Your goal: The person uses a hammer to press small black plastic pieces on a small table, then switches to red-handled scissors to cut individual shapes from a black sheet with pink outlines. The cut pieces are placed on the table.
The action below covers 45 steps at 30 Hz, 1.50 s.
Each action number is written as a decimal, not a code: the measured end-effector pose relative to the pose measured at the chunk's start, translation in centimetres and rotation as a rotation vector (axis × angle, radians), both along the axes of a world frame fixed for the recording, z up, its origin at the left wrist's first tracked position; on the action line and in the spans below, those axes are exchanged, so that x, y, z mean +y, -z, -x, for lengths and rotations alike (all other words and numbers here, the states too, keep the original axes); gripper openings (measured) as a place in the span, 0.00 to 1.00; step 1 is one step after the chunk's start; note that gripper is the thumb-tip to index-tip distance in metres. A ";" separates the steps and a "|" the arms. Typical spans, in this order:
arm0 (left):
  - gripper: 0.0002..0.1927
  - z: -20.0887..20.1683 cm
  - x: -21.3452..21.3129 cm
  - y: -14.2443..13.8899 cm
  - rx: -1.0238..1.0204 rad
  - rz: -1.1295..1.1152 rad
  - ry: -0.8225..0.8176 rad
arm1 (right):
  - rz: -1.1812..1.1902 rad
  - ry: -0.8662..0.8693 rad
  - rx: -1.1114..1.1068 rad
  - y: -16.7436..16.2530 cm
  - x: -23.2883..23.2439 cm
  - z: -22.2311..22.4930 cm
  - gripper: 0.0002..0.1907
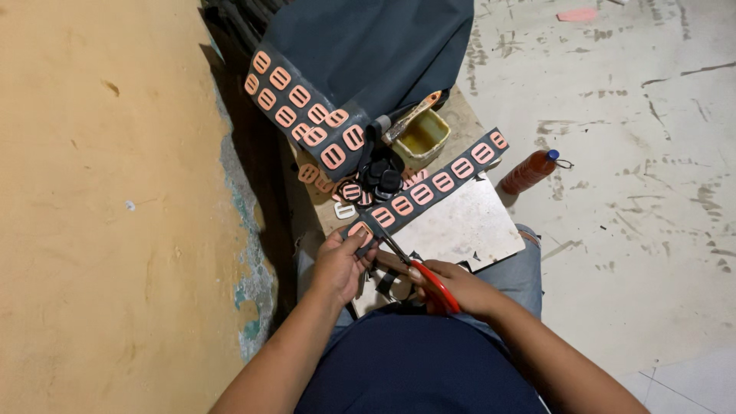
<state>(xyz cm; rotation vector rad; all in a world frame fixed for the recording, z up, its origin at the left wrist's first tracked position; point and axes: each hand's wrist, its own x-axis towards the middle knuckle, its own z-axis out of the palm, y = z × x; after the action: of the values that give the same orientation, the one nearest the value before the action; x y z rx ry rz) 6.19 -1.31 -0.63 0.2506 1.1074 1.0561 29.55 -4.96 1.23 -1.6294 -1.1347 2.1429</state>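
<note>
We cannot see the scissor blades clearly — our right hand (452, 285) grips the red-handled scissors (435, 287), their tips lost under the dark strip (429, 188). Our left hand (337, 264) pinches that strip's near end over the pale board (468, 226) on our lap. Roughly eight orange patches show on the strip; the dark sheet (307, 111) behind carries about eleven — some half hidden

Counted two hands: left hand (338, 263), right hand (454, 286); one pair of red-handled scissors (429, 281); one dark strip (429, 186) bearing about eight orange pieces; one brush (412, 115); one yellow tub (422, 136); one orange bottle (530, 171); one board (468, 226)
</note>
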 end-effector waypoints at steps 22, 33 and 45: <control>0.11 -0.1 -1.2 -0.2 0.020 0.079 0.018 | -0.102 0.031 -0.057 1.9 -0.2 1.7 0.30; 0.07 0.7 -1.2 0.1 0.014 -0.128 -0.095 | -0.113 -0.060 0.209 1.4 0.1 0.9 0.26; 0.04 1.5 -1.8 -5.0 0.041 -0.198 -0.057 | -0.366 -0.180 0.208 -2.7 1.4 2.5 0.27</control>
<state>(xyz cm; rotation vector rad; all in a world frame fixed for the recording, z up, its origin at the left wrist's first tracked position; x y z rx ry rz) 4.68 -3.07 4.36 0.4022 1.0526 1.2175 27.01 -3.59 3.90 -1.1586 -1.5420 1.9952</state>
